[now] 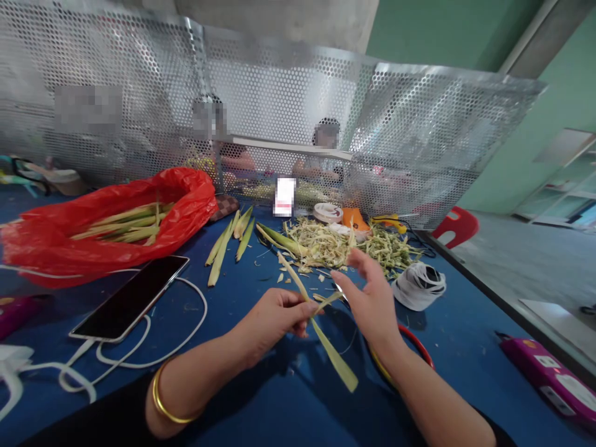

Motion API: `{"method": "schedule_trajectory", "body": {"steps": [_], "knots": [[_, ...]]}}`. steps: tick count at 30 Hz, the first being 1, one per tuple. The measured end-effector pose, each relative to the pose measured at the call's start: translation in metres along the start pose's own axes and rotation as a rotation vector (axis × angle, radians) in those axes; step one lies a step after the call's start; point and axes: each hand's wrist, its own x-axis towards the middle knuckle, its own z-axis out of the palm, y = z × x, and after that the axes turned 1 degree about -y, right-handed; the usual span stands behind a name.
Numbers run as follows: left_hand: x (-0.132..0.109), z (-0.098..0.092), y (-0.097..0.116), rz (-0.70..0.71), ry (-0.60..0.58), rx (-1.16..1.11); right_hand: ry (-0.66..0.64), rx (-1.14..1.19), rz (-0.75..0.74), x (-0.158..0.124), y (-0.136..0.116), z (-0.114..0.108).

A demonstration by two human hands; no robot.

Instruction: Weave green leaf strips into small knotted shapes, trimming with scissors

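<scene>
My left hand (286, 313) is closed in a pinch on a pale green-yellow husk strip (336, 359). One end of the strip points up and away, and the broader end hangs toward me. A narrow side piece sticks out toward my right hand (370, 295), whose thumb and forefinger are apart. A thin pale sliver (352, 234) stands just above the right fingertips; whether they touch it I cannot tell. Beside the right thumb a shiny metal edge (342, 289) shows. Under the right wrist lies a red and yellow loop (416, 346), partly hidden.
Husk leaves (224, 248) and a shredded heap (321, 245) lie ahead. A red bag (186, 198) of husks, a phone (133, 301) and a white cable (202, 316) are left. White ribbon roll (419, 287) and purple device (549, 375) are right. Perforated screen (279, 81) stands behind.
</scene>
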Motion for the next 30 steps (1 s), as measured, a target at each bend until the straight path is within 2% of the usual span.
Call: {"method": "schedule_trajectory", "body": {"steps": [1,2,4,6,7,10,14,18,24,30], "knots": [[-0.001,0.001,0.0,0.007,0.0,0.035,-0.005,-0.079,-0.102,0.001,-0.002,-0.002],[-0.001,0.001,0.001,0.016,0.003,0.067,-0.073,-0.126,-0.178,0.0,-0.005,-0.003],[-0.003,0.003,0.002,0.034,0.006,0.123,-0.335,-0.1,-0.187,-0.003,-0.01,-0.002],[-0.005,0.005,0.002,0.049,0.009,0.178,-0.572,0.048,-0.018,-0.007,-0.013,0.002],[-0.006,0.005,0.002,0.053,0.012,0.199,-0.635,0.14,0.095,-0.009,-0.013,0.004],[-0.007,0.006,0.003,0.053,-0.016,0.207,-0.688,0.376,0.331,-0.01,-0.009,0.005],[-0.006,0.003,0.003,0.036,-0.1,0.156,-0.761,0.531,0.413,-0.006,-0.002,0.002],[-0.005,0.002,-0.001,-0.001,-0.149,0.17,-0.77,0.506,0.467,-0.007,-0.004,0.003],[-0.005,0.002,0.002,-0.015,-0.154,0.155,-0.49,0.343,0.334,-0.017,-0.008,0.012],[-0.004,0.0,0.001,-0.05,-0.206,0.161,-0.4,0.328,0.358,-0.027,-0.002,0.019]]}}
